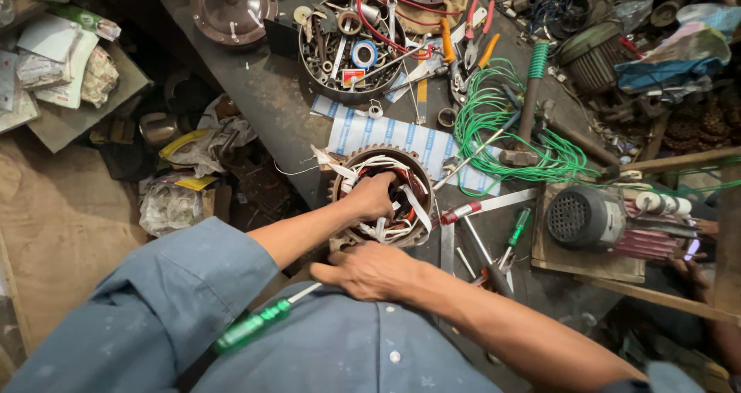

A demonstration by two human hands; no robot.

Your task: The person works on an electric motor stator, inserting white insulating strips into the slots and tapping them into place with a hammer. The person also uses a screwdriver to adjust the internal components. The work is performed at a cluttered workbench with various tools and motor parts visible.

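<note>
Head view: the motor stator (pixel 384 196) sits at the near edge of the dark workbench (pixel 270 99). The left hand (pixel 373 194) is curled closed inside its bore, on the white-taped windings. The right hand (pixel 370 269) grips a green-handled screwdriver (pixel 255 323) against the stator's near rim. Crowding it are a red-handled tool (pixel 482 205) and small screwdrivers (pixel 515 231) just beside it on the right, a green wire coil (pixel 502 130) beyond, a round tray of parts (pixel 351 49) toward the far edge, and a small grey motor (pixel 587 217) on a wooden board.

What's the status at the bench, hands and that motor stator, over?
Left hand inside the stator, fingers among the windings. Right hand braced on its near rim. Green screwdriver lies across the lap; nothing blocks the stator.
</note>
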